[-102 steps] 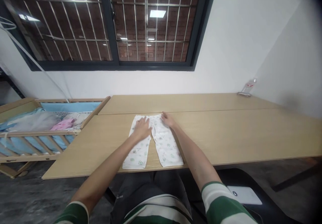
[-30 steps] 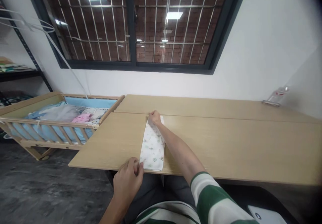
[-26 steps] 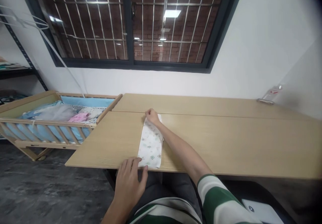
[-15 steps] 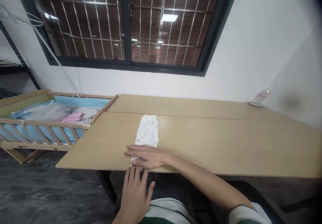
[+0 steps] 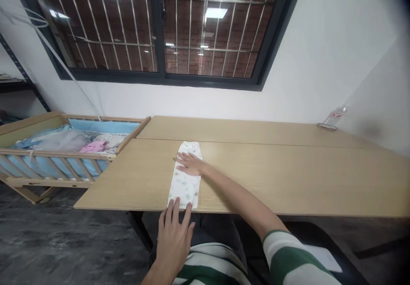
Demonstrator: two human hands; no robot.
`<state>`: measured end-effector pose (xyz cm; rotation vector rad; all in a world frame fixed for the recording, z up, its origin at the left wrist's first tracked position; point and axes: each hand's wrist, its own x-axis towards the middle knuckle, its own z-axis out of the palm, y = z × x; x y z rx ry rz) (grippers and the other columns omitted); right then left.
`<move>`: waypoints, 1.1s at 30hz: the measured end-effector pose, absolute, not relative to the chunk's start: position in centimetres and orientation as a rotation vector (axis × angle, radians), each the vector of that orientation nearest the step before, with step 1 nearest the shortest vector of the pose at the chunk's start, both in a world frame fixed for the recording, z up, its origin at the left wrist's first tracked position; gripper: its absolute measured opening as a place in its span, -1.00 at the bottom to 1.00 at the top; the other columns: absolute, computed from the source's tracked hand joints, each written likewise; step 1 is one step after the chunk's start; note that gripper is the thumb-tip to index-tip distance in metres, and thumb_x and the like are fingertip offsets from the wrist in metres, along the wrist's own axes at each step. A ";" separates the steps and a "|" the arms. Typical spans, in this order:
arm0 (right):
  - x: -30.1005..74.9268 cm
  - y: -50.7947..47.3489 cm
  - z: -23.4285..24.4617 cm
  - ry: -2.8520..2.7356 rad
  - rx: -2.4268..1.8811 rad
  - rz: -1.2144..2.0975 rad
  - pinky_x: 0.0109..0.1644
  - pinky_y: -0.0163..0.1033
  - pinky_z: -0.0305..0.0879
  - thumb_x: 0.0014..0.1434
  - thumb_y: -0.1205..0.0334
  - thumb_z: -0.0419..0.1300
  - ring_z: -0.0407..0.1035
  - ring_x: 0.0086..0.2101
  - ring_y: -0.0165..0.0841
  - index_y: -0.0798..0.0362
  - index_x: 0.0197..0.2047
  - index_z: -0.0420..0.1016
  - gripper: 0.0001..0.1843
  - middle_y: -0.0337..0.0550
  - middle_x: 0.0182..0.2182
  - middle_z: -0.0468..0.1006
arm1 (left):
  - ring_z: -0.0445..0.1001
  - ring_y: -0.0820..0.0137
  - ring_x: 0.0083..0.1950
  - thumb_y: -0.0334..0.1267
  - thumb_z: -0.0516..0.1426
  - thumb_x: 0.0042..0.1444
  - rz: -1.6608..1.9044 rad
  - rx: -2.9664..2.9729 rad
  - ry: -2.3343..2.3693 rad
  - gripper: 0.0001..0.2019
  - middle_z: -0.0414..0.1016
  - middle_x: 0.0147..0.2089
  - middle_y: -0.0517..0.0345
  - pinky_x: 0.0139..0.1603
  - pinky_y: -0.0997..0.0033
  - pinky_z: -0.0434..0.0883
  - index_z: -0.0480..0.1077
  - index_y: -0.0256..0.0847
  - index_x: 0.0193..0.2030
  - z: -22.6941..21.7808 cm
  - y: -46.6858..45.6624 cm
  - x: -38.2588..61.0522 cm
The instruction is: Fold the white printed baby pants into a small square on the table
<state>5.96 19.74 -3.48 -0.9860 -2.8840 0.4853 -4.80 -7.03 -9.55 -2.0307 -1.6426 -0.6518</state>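
Observation:
A white cloth with a small printed pattern [image 5: 184, 189] lies flat as a long narrow strip on the wooden table [image 5: 272, 174], reaching the front edge. My right hand [image 5: 190, 164] rests flat across the upper part of the cloth, fingers spread and pointing left. At the near end, my left hand [image 5: 175, 229] has its fingers apart, with the fingertips at the cloth's lower edge by the table's front. Neither hand grips anything. What garment or piece the cloth is, I cannot tell.
To the left of the table stands a wooden crib [image 5: 60, 161] with blue lining, holding a pink cloth [image 5: 93, 147] and other fabrics. At the table's far right corner is a small clear object [image 5: 333, 119]. A barred window [image 5: 160, 33] is above.
My right hand has slid away from me along the cloth, from its near end to its upper part. My left hand stays at the front edge, its fingers a little more spread.

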 end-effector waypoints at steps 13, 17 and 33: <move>6.0 26.8 -3.6 -2.732 -1.175 0.165 0.47 -0.05 -0.24 0.45 0.00 -0.11 -0.14 0.44 -0.14 0.18 0.47 0.10 -0.35 0.09 0.46 0.00 | 0.34 -0.05 0.32 -0.05 0.10 0.32 -0.646 -2.014 -1.653 -0.49 0.33 0.37 -0.19 0.08 0.03 0.36 0.29 -0.01 0.38 -9.4 -7.1 -4.4; 5.7 24.0 -2.6 -2.698 -1.026 -0.060 0.45 -0.01 -0.17 0.37 0.21 0.03 0.00 0.38 -0.09 0.20 0.38 0.24 -0.44 0.18 0.41 0.13 | 0.34 -0.05 0.32 -0.04 0.11 0.31 -0.675 -2.008 -1.650 -0.45 0.33 0.37 -0.19 0.06 0.05 0.35 0.23 -0.01 0.42 -9.6 -7.2 -4.2; 13.0 0.8 -2.2 -2.620 -0.812 0.234 0.14 -0.04 0.31 0.27 0.07 0.27 0.40 0.07 -0.11 -0.02 0.11 0.46 -0.62 0.02 0.06 0.53 | 0.54 0.29 0.01 -0.34 0.03 0.36 -0.933 -2.500 -1.318 -0.73 0.58 0.01 0.05 0.04 0.23 0.49 0.47 -0.07 0.09 -7.9 -3.4 -13.8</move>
